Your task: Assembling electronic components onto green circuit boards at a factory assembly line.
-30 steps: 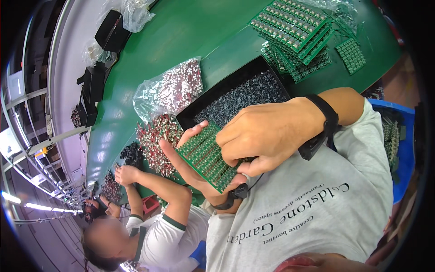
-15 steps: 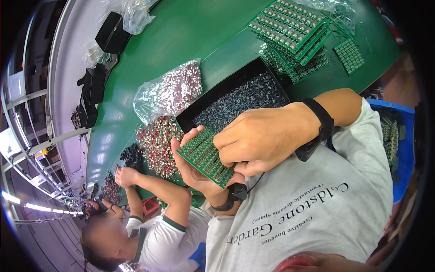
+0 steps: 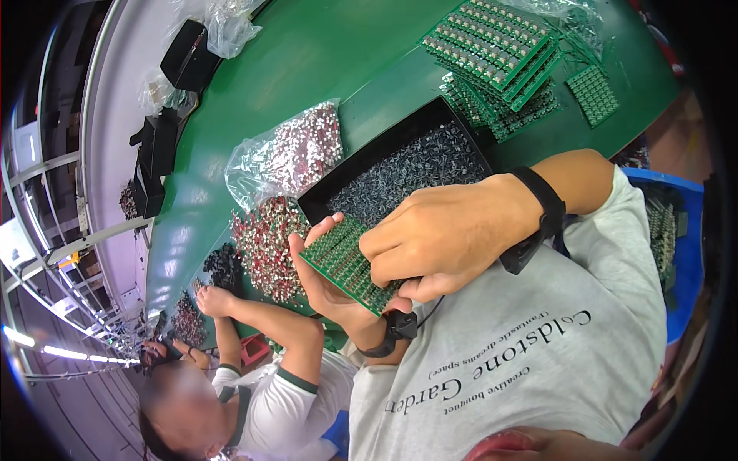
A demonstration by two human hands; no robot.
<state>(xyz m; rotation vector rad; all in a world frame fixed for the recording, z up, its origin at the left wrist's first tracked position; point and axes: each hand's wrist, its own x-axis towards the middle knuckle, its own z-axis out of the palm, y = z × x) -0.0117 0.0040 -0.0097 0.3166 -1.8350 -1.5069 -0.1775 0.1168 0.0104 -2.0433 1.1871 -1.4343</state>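
Note:
My left hand (image 3: pixel 313 286) holds a green circuit board panel (image 3: pixel 338 261) from below and along its edges, tilted over the near side of the table. Rows of small parts cover the panel's upper face. Over its right part bends my right hand (image 3: pixel 442 234), fingers curled and pressed together at the board's surface. Whatever those fingertips pinch, if anything, is hidden. Just beyond both hands lies a black tray (image 3: pixel 315 201) heaped with small dark components (image 3: pixel 415 169).
Left of the tray, a clear bag (image 3: pixel 296 150) and a loose heap (image 3: pixel 269 246) hold red-and-white parts. Stacked circuit boards (image 3: pixel 492 46) stand at the far right, near a single board (image 3: pixel 590 96). A co-worker's arm (image 3: pixel 269 326) reaches in at left; a blue bin (image 3: pixel 688 253) sits at right.
My right hand has shifted very slightly left over the board. The board and my left hand stay almost in place.

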